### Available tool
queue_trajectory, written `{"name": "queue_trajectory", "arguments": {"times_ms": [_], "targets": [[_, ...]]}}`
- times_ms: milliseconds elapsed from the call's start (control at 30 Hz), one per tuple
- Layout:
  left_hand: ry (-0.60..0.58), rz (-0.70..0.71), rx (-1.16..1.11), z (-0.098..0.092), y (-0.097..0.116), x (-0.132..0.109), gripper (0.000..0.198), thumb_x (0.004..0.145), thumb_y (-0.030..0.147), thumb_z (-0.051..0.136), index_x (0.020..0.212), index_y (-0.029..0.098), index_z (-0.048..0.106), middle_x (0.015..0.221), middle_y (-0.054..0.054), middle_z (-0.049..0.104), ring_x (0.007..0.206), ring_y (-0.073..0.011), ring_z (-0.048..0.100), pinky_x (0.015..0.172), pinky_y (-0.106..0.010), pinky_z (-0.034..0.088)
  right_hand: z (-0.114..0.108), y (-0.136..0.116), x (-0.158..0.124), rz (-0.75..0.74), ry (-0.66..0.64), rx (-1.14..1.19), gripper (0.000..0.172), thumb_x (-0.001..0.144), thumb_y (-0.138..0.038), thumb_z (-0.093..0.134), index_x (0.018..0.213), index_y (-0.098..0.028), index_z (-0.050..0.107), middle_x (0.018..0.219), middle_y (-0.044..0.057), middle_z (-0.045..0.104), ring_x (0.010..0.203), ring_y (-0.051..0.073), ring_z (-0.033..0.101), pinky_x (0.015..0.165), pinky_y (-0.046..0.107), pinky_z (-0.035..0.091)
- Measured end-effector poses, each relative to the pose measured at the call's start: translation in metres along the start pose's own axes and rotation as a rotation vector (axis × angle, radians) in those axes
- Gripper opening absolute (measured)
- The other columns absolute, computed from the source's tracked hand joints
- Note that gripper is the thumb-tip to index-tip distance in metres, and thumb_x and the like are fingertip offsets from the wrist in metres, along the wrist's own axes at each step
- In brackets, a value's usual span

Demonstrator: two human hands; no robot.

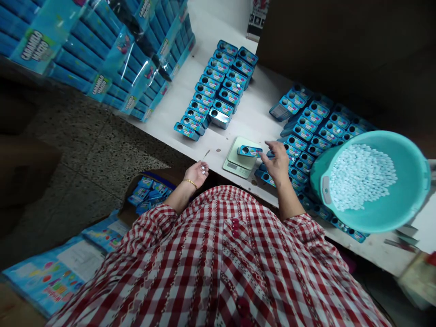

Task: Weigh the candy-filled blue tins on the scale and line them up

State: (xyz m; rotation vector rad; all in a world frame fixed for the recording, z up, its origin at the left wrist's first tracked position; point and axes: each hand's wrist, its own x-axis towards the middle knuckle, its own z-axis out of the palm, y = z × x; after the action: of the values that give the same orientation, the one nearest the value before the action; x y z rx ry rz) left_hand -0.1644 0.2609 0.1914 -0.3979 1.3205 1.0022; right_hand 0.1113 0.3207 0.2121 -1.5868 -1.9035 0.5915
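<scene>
Blue rectangular tin point(250, 151) lying on a pale green digital scale point(238, 160), right hand point(276, 161) open with fingers spread just beside it, left hand point(196, 175) palm up and half open, small white candies point(203, 169) resting on its fingers, teal plastic basin point(369, 181) of white candies off to the right

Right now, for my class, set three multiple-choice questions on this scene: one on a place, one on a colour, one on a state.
1. Where is the blue tin?
A) on the digital scale
B) in a cardboard box
C) on the floor

2. What colour is the plastic basin?
A) red
B) teal
C) yellow

3. How is the left hand?
A) clenched in a fist
B) open, palm up
C) gripping the tin

Answers:
1. A, the tin sits on the scale's platform.
2. B, its rim and wall show teal.
3. B, white pieces lie on its upturned palm.
</scene>
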Motion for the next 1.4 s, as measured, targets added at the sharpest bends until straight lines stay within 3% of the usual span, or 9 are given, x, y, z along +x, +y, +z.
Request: {"name": "queue_trajectory", "arguments": {"times_ms": [133,267,600,733,867,1033,1167,1300,1400], "targets": [[0.0,0.001,-0.019,-0.001,0.0,0.001,0.021,0.085,0.016,0.044,0.066,0.011,0.054,0.059,-0.004,0.054,0.053,-0.0078,0.051,0.046,-0.016,0.037,0.007,-0.001,-0.003,-0.074,-0.197,-0.202,0.049,0.077,-0.032,0.058,0.121,-0.015,0.05,0.118,0.013,0.051,0.107,0.027,0.047,0.091,0.042,0.041],[0.003,0.007,-0.037,-0.003,0.002,0.0,0.019,0.083,0.015,0.046,0.068,0.011,0.055,0.059,-0.004,0.054,0.051,-0.0078,0.05,0.046,-0.017,0.037,0.015,-0.001,-0.002,-0.074,-0.312,-0.308,0.036,0.08,-0.026,0.051,0.114,-0.015,0.053,0.11,0.012,0.053,0.098,0.026,0.049,0.087,0.04,0.042],[0.047,0.058,-0.101,-0.027,0.023,-0.003,0.018,0.083,0.015,0.047,0.068,0.01,0.057,0.062,-0.005,0.056,0.052,-0.0074,0.05,0.046,-0.017,0.038,0.068,-0.064,0.076,-0.142,-0.367,-0.28,0.028,0.08,-0.025,0.05,0.106,-0.015,0.054,0.102,0.012,0.054,0.092,0.025,0.047,0.078,0.036,0.043],[0.008,0.091,-0.035,-0.03,0.025,-0.007,0.008,0.075,0.008,0.053,0.071,0.01,0.06,0.067,-0.006,0.06,0.06,-0.009,0.056,0.054,-0.018,0.043,0.069,-0.069,0.075,-0.162,-0.361,-0.273,0.029,0.081,-0.026,0.05,0.107,-0.015,0.054,0.102,0.012,0.054,0.092,0.025,0.048,0.078,0.035,0.043],[-0.173,0.246,0.262,-0.008,0.018,-0.015,0.016,0.065,0.002,0.058,0.077,0.011,0.063,0.078,-0.006,0.066,0.072,-0.0107,0.061,0.063,-0.02,0.045,0.046,-0.043,0.035,-0.151,-0.314,-0.245,0.028,0.081,-0.028,0.051,0.107,-0.016,0.053,0.099,0.011,0.055,0.091,0.024,0.049,0.081,0.036,0.043],[-0.504,0.613,0.877,0.052,0.003,-0.025,0.019,0.076,0.012,0.05,0.088,0.014,0.064,0.088,-0.006,0.067,0.069,-0.0111,0.061,0.06,-0.021,0.048,0.031,-0.022,-0.007,-0.081,-0.263,-0.254,0.028,0.081,-0.028,0.051,0.107,-0.015,0.054,0.097,0.011,0.056,0.09,0.024,0.05,0.081,0.036,0.044],[-0.646,0.861,1.118,0.087,-0.013,-0.023,0.028,0.08,0.012,0.042,0.096,0.015,0.064,0.101,-0.008,0.065,0.071,-0.0116,0.063,0.061,-0.022,0.051,0.031,-0.022,-0.017,-0.06,-0.262,-0.263,0.029,0.083,-0.027,0.048,0.109,-0.015,0.054,0.1,0.012,0.056,0.094,0.025,0.05,0.082,0.037,0.043],[-0.608,0.95,1.124,0.084,-0.02,-0.015,0.03,0.082,0.014,0.041,0.103,0.014,0.063,0.114,-0.011,0.06,0.077,-0.0129,0.064,0.061,-0.023,0.053,0.029,-0.023,-0.018,-0.043,-0.264,-0.265,0.03,0.083,-0.026,0.048,0.11,-0.015,0.053,0.102,0.012,0.056,0.095,0.026,0.049,0.083,0.037,0.043],[-0.548,0.885,1.007,0.069,-0.018,-0.008,0.027,0.081,0.019,0.046,0.102,0.014,0.062,0.112,-0.011,0.06,0.08,-0.0147,0.065,0.066,-0.025,0.054,0.029,-0.022,-0.014,-0.051,-0.275,-0.256,0.03,0.083,-0.026,0.049,0.11,-0.015,0.053,0.103,0.012,0.055,0.095,0.025,0.049,0.082,0.037,0.043]]}}
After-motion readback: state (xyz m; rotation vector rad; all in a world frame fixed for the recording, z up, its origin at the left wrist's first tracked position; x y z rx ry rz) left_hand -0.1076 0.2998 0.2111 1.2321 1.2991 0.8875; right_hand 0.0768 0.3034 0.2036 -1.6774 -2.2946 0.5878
